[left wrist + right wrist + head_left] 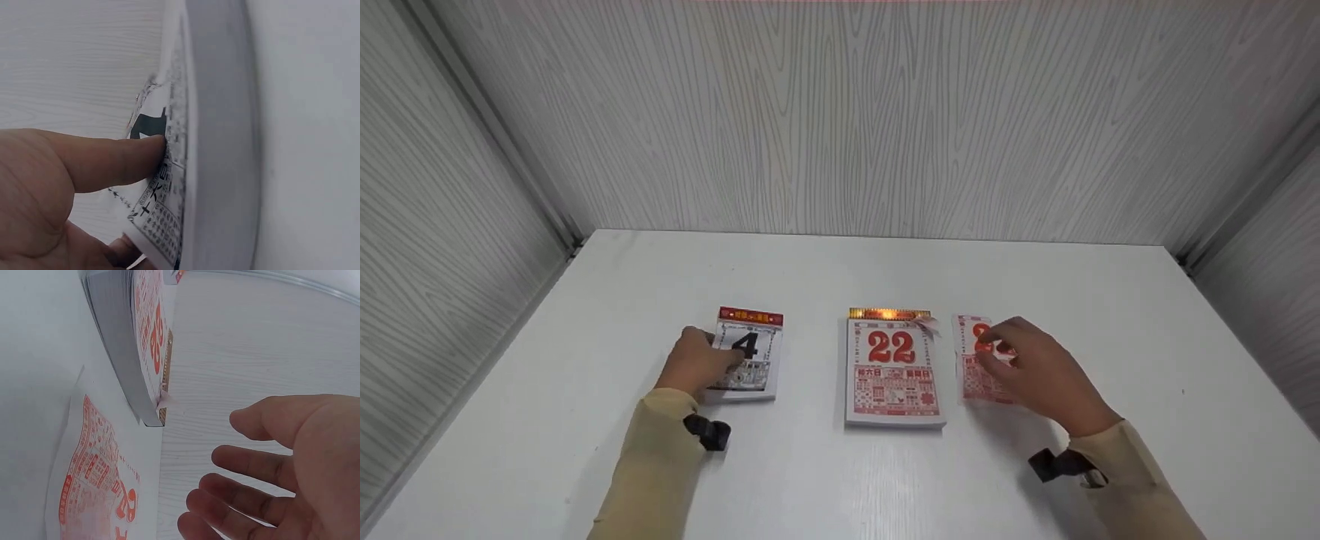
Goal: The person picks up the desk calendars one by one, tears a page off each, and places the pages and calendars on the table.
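Note:
My left hand (699, 361) is on the smaller tear-off calendar (767, 375), whose top page shows a black 4. Its thumb lies over that page, and the other fingers bend at the calendar's left side, as the left wrist view shows. A thicker tear-off calendar (885, 382) with a red 22 lies in the middle. Right of it is a loose calendar page (971, 382) printed in red, flat on the table. Above this page hovers my right hand (1039, 371), fingers loosely bent and apart, holding nothing; it hides part of the page's number.
A torn scrap of paper (928, 324) sticks up at the top right of the thicker calendar. The white table (810, 480) meets a wood-grain panel (840, 120) at the back, with side panels left and right.

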### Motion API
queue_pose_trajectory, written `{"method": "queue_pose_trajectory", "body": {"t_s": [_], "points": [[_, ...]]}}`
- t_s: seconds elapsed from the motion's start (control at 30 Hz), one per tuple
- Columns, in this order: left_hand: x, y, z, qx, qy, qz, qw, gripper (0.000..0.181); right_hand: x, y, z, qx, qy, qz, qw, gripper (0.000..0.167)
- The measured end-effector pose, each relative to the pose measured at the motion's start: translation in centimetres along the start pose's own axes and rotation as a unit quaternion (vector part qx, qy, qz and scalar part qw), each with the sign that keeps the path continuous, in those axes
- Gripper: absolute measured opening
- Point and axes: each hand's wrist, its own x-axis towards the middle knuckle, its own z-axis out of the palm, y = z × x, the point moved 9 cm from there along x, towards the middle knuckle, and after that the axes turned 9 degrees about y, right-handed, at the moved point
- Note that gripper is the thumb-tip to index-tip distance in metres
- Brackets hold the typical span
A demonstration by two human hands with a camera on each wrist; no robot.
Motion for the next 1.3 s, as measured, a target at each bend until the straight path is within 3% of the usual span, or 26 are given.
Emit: {"method": "queue_pose_trajectory", "body": {"t_s": [0.13,0.23,0.33,0.4,0.5,0.67,0.8,0.87,0.97,1.07,1.3], "points": [[-0.2,0.9,0.8,-0.084,-0.027,-0.009,0.9961,0.069,-0.1,-1.3,0.0,0.007,0.011,-0.010,0.9999,0.025],[-1.1,2.6,1.0,-0.119,-0.028,0.011,0.9924,0.066,-0.2,-3.2,0.0,0.010,0.037,-0.027,0.9989,0.022],[-2.5,4.8,1.7,-0.168,-0.041,0.042,0.9840,0.058,-0.5,-6.2,0.3,0.020,0.078,-0.072,0.9942,0.019],[-3.6,6.3,2.6,-0.215,-0.060,0.059,0.9731,0.052,-0.9,-8.8,0.6,0.024,0.102,-0.117,0.9875,0.018],[-5.3,8.2,4.4,-0.293,-0.099,0.074,0.9480,0.052,-1.5,-12.7,1.7,0.017,0.123,-0.191,0.9737,0.027],[-7.3,10.4,7.1,-0.360,-0.162,0.105,0.9127,0.060,-2.3,-16.9,4.4,-0.040,0.101,-0.273,0.9557,0.060],[-8.0,11.4,7.9,-0.408,-0.193,0.133,0.8825,0.056,-2.5,-17.5,5.5,-0.087,0.099,-0.287,0.9487,0.075],[-8.1,11.5,8.0,-0.422,-0.203,0.142,0.8723,0.053,-2.6,-17.4,5.5,-0.099,0.113,-0.297,0.9430,0.067],[-8.3,11.7,8.3,-0.432,-0.227,0.156,0.8589,0.053,-2.8,-17.3,5.2,-0.081,0.135,-0.312,0.9371,0.041],[-8.3,11.9,8.7,-0.431,-0.246,0.168,0.8515,0.058,-2.7,-16.8,4.9,-0.034,0.146,-0.305,0.9405,0.017],[-8.0,11.3,9.5,-0.430,-0.252,0.168,0.8508,0.061,-1.7,-14.6,4.8,0.120,0.110,-0.202,0.9658,0.013]]}}
